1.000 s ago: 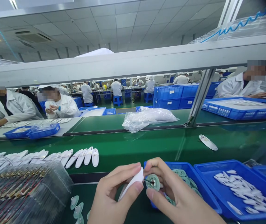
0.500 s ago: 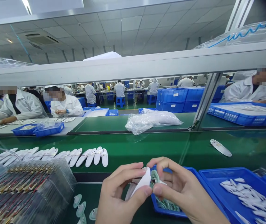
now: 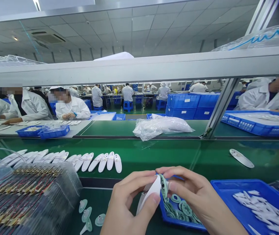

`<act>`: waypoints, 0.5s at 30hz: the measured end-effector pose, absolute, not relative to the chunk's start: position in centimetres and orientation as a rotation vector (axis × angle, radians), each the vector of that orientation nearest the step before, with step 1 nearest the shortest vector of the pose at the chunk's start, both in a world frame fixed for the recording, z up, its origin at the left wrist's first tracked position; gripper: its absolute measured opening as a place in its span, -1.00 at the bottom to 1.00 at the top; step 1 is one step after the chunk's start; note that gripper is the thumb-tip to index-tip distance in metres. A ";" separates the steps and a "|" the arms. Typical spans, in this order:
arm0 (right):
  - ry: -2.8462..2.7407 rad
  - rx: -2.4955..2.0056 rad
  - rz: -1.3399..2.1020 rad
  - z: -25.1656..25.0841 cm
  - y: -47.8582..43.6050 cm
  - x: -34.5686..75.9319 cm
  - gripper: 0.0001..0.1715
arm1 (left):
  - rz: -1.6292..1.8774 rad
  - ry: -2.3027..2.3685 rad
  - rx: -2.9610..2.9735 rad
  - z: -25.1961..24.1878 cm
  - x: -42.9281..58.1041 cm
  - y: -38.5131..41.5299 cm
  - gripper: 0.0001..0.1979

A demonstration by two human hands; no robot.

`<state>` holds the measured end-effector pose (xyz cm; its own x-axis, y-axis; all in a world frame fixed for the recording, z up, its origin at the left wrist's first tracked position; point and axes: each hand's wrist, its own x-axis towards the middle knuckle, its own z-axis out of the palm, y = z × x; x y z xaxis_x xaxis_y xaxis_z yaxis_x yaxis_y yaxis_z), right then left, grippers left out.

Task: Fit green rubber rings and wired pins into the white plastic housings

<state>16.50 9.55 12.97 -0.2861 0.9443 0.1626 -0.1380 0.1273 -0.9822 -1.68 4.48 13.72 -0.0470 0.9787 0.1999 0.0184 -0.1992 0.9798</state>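
White shell (image 3: 153, 194) pinched by left fingers (image 3: 134, 180), green disc (image 3: 164, 186) by right fingers (image 3: 176, 171).

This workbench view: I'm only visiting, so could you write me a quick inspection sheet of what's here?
Surface: green bench, with a dark strip near the hands.
Job's things: white plastic shell and teal disc, held together above a blue tray of more discs.
Clutter: stacked clear trays at left; a loose white shell at right.
Grips: left hand holds the shell; right hand is at the disc.
Cables: blue coiled tube overhead.
Surroundings: co-workers in white coats, stacked blue crates.
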 end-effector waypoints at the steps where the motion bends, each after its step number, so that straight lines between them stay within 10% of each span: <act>1: -1.408 -0.844 1.364 13.0 9.5 16.6 -0.72 | 1.398 1.157 1.356 13.7 -1.7 4.4 -0.77; 15: -1.766 -0.937 0.735 14.1 8.0 16.5 -0.85 | 1.442 1.191 1.300 14.3 -2.0 3.7 -0.75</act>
